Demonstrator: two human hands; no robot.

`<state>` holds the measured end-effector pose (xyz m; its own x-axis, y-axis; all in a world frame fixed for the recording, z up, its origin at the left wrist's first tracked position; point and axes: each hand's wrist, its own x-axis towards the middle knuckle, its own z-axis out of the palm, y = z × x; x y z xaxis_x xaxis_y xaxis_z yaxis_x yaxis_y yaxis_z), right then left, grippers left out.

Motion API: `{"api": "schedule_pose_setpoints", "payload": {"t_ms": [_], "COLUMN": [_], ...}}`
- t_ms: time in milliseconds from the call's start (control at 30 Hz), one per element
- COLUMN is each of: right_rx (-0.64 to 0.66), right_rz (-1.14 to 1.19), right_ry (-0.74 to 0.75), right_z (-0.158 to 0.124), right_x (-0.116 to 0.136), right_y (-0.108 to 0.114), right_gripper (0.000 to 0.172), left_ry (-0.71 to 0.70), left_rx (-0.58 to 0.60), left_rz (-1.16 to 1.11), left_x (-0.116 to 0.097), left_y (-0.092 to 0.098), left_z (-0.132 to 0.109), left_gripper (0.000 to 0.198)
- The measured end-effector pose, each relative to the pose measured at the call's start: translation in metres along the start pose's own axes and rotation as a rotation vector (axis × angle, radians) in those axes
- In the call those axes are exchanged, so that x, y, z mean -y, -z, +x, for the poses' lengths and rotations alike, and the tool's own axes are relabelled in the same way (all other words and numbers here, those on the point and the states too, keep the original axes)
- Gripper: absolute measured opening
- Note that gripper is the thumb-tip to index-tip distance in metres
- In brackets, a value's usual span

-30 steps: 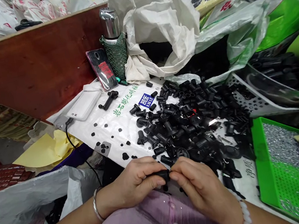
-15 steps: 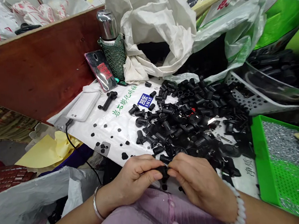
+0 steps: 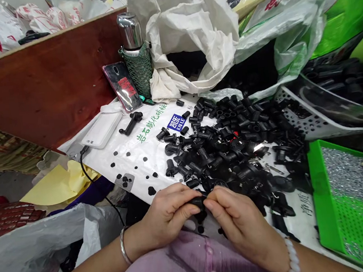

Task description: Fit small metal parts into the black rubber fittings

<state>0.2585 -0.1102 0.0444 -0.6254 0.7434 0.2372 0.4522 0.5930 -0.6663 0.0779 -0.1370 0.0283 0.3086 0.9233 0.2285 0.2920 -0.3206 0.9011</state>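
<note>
Both hands meet near the table's front edge. My left hand (image 3: 167,214) and my right hand (image 3: 240,221) each pinch one small black plastic part (image 3: 198,203) between thumb and fingers. Just beyond them lies a heap of several black plastic parts (image 3: 232,147) on a white printed sheet (image 3: 137,154). A silver bracelet is on my left wrist, a white bead bracelet on my right.
A green tray (image 3: 320,199) of small metal pieces stands at the right. A white power bank (image 3: 102,129), a phone (image 3: 121,86) and a steel flask (image 3: 134,49) stand at the back left by a wooden board (image 3: 40,82). White bags (image 3: 189,30) are piled behind the heap.
The hands have shifted slightly up and forward toward the heap, still pinching the same black part. Nothing else on the table has moved.
</note>
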Motion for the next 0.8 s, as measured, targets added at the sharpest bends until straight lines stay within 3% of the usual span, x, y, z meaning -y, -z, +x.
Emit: {"api": "schedule_pose_setpoints", "payload": {"t_ms": [100, 233, 300, 367, 500, 600, 700, 800], "right_rx": [-0.041, -0.080, -0.070, -0.054, -0.044, -0.069, -0.068, -0.024], "right_rz": [-0.082, -0.281, -0.305, -0.267, -0.073, 0.064, 0.155, 0.250], "right_ry": [0.113, 0.341, 0.398, 0.355, 0.153, 0.053, -0.026, -0.131], "right_z": [-0.0015, -0.0052, -0.0062, -0.0066, -0.0073, -0.0081, -0.0076, -0.0041], "right_x": [-0.0012, -0.0050, -0.0068, -0.0077, -0.0055, -0.0023, -0.0004, 0.0014], "right_y": [0.0009, 0.0034, 0.0038, 0.0032, -0.0004, -0.0035, -0.0052, -0.0037], "right_gripper": [0.023, 0.017, 0.018, 0.020, 0.022, 0.023, 0.027, 0.030], "left_ry": [0.153, 0.484, 0.529, 0.443, 0.085, -0.092, -0.146, -0.068], "left_rx": [-0.012, 0.126, 0.162, 0.115, 0.023, 0.002, -0.002, 0.032], "left_rz": [-0.164, -0.543, -0.602, -0.475, -0.082, 0.038, 0.096, 0.050], "left_x": [-0.0008, 0.0005, 0.0002, -0.0017, -0.0051, -0.0030, 0.0001, 0.0013], "left_y": [0.0003, -0.0012, -0.0023, -0.0029, -0.0032, -0.0037, -0.0032, -0.0023], "left_z": [0.0015, -0.0014, -0.0026, -0.0024, -0.0006, -0.0014, -0.0025, -0.0016], "left_gripper": [0.024, 0.035, 0.037, 0.033, 0.024, 0.025, 0.027, 0.025]}}
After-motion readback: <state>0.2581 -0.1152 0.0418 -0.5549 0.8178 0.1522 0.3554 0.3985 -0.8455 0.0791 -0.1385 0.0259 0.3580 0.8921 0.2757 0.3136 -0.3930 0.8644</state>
